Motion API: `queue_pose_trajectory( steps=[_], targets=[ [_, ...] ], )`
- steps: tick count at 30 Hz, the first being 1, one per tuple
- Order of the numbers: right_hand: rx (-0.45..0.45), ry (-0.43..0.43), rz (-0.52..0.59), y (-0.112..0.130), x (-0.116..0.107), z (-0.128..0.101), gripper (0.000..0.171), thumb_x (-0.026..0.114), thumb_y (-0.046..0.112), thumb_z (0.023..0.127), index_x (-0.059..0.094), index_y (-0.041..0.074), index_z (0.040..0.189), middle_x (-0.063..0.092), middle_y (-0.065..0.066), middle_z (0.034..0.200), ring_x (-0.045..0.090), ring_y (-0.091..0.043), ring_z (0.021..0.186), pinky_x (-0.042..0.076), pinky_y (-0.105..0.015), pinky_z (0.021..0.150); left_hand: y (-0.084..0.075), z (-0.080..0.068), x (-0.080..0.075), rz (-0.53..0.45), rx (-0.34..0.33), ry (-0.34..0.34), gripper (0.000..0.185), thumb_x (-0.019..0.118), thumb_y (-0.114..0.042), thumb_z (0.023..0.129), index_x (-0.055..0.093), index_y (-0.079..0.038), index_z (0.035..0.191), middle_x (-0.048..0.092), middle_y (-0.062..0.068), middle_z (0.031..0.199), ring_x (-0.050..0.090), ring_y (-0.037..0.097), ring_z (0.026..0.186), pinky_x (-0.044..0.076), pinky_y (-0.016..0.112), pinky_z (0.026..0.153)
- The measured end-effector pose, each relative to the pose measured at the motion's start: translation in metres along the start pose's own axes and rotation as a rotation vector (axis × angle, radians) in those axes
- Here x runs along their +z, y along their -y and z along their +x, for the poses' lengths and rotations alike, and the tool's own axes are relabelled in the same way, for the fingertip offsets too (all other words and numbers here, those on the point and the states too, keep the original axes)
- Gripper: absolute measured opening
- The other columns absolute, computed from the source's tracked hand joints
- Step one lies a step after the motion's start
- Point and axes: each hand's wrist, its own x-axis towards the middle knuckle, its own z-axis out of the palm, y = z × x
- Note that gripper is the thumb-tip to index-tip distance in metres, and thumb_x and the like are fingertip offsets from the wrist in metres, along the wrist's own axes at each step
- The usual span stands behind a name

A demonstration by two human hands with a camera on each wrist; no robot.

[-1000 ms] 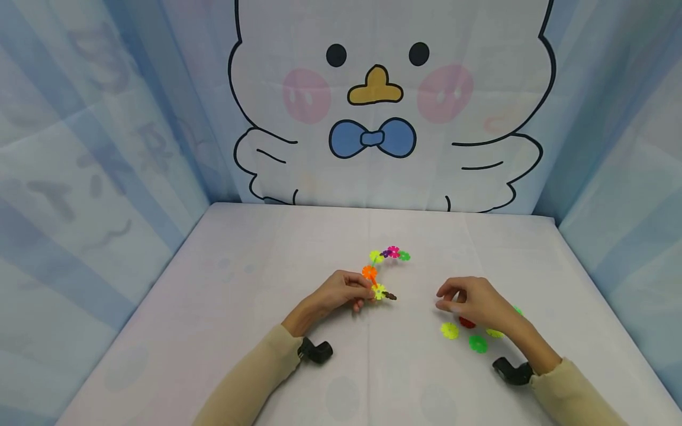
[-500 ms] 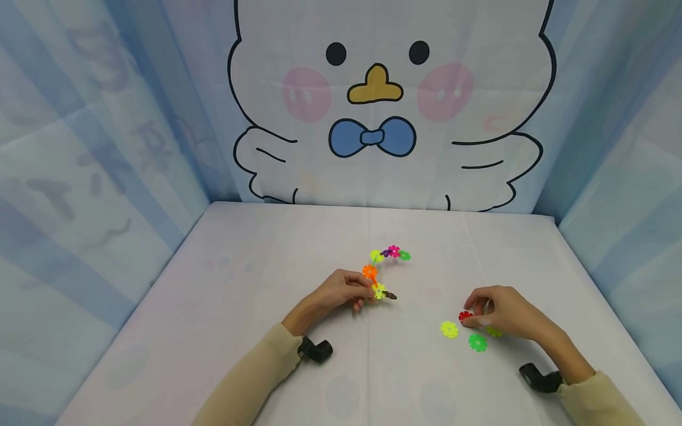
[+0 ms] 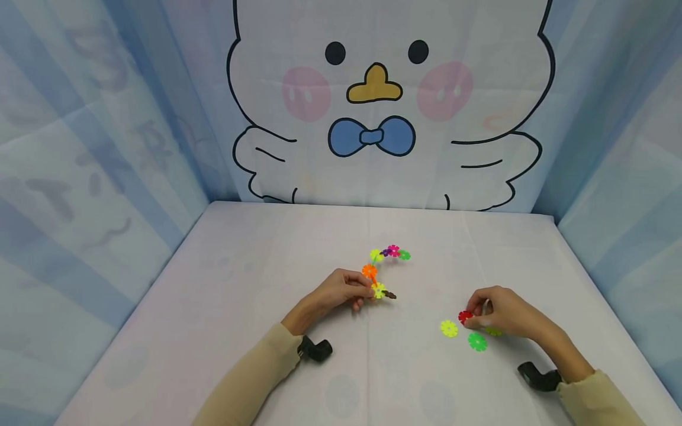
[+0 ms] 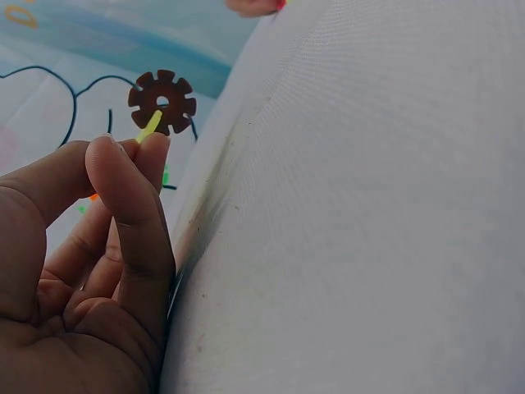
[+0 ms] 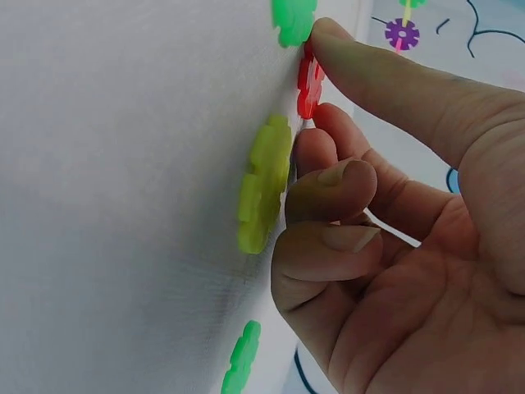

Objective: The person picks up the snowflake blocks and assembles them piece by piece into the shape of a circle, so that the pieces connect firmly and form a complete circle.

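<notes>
My left hand (image 3: 348, 290) pinches a yellow snowflake disc (image 3: 379, 290) between thumb and fingertips. That disc belongs to a curved chain of slotted discs: a brown disc (image 4: 162, 103) sticks out at its near end, and an orange disc (image 3: 369, 271) follows further back. Beyond it come a yellow, a purple, a pink (image 3: 393, 251) and a green disc (image 3: 405, 255). My right hand (image 3: 503, 310) holds a red snowflake disc (image 5: 309, 82) by its edges, thumb on one side and fingertips on the other, low at the tabletop.
Loose discs lie around my right hand: a yellow one (image 3: 449, 329) to its left, a green one (image 3: 477, 341) nearer me, another yellow disc (image 5: 267, 185) partly under the hand. The white-clothed table (image 3: 266, 236) ends at a printed curtain (image 3: 373, 177) behind.
My right hand has moved right and slightly nearer me, and its fingers have come down onto the red disc. My left hand and the chain have stayed in place.
</notes>
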Motion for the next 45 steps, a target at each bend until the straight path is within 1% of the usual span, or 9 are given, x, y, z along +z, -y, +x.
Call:
queue_pose_trajectory(
  steps=[6,12,16,20,24,27,29,37,45],
  targets=[
    [-0.01,0.009,0.025,0.0,0.001,0.002,0.032,0.083,0.032,0.076,0.063,0.011,0.088,0.058,0.002,0.076,0.049,-0.009,0.064,0.041,-0.021,0.055,0.0,-0.001,-0.001,0.006,0.001,0.003,0.011,0.071,-0.007,0.087,0.068,-0.001,0.095,0.07,0.003,0.076,0.055,0.01,0.054,0.051,0.021,0.054],
    [-0.045,-0.004,0.029,0.001,0.001,0.001,0.034,0.084,0.033,0.075,0.059,0.013,0.086,0.059,0.003,0.074,0.051,-0.007,0.066,0.041,-0.02,0.058,0.001,-0.003,0.0,0.001,-0.004,-0.001,0.009,0.071,-0.007,0.088,0.068,-0.002,0.094,0.07,0.005,0.077,0.055,0.01,0.053,0.051,0.021,0.053],
    [-0.054,-0.014,0.047,0.003,0.001,0.003,0.029,0.082,0.033,0.077,0.06,0.015,0.087,0.062,0.004,0.072,0.052,-0.005,0.066,0.041,-0.02,0.058,0.001,-0.003,0.001,-0.002,-0.007,-0.004,0.01,0.071,-0.007,0.087,0.068,-0.001,0.095,0.069,0.004,0.076,0.054,0.01,0.053,0.051,0.021,0.053],
    [-0.069,-0.004,0.122,0.005,0.004,0.008,0.023,0.079,0.028,0.081,0.063,0.014,0.091,0.067,0.002,0.076,0.057,-0.006,0.067,0.044,-0.019,0.059,0.0,-0.004,0.002,0.002,-0.005,0.004,0.011,0.072,-0.008,0.087,0.068,-0.001,0.095,0.069,0.004,0.076,0.054,0.01,0.053,0.05,0.021,0.053],
    [-0.083,0.046,0.253,0.012,0.01,0.016,0.026,0.077,0.027,0.085,0.066,0.009,0.098,0.073,-0.002,0.081,0.063,-0.012,0.066,0.05,-0.022,0.058,0.0,-0.003,0.002,0.005,-0.002,0.01,0.012,0.072,-0.008,0.087,0.068,-0.001,0.095,0.069,0.005,0.076,0.055,0.01,0.053,0.05,0.021,0.054],
    [-0.073,0.075,0.349,0.02,0.015,0.022,0.028,0.076,0.027,0.086,0.067,0.004,0.101,0.073,-0.007,0.08,0.063,-0.016,0.062,0.053,-0.026,0.056,0.0,-0.001,0.001,0.006,0.0,0.006,0.012,0.072,-0.008,0.087,0.069,-0.001,0.095,0.069,0.004,0.076,0.055,0.01,0.053,0.051,0.021,0.054],
    [-0.07,0.084,0.388,0.027,0.018,0.026,0.028,0.075,0.026,0.086,0.068,0.003,0.099,0.072,-0.011,0.078,0.063,-0.017,0.061,0.054,-0.027,0.056,0.0,0.0,0.001,0.009,-0.002,0.002,0.012,0.073,-0.008,0.087,0.069,-0.002,0.095,0.069,0.004,0.076,0.055,0.01,0.053,0.051,0.021,0.054],
    [-0.091,0.098,0.42,0.049,0.031,0.04,0.025,0.073,0.027,0.088,0.065,0.005,0.097,0.071,-0.014,0.069,0.064,-0.021,0.057,0.053,-0.029,0.053,0.0,0.0,0.0,0.004,-0.003,0.01,0.012,0.072,-0.008,0.086,0.068,-0.001,0.096,0.07,0.004,0.076,0.056,0.01,0.053,0.051,0.021,0.054],
    [-0.089,0.12,0.485,0.064,0.038,0.052,0.02,0.069,0.019,0.091,0.064,0.004,0.103,0.073,-0.016,0.079,0.066,-0.02,0.061,0.058,-0.03,0.059,-0.001,0.0,-0.001,0.009,0.005,0.007,0.01,0.072,-0.008,0.087,0.068,-0.002,0.095,0.071,0.006,0.077,0.056,0.011,0.053,0.051,0.021,0.054]
  ],
)
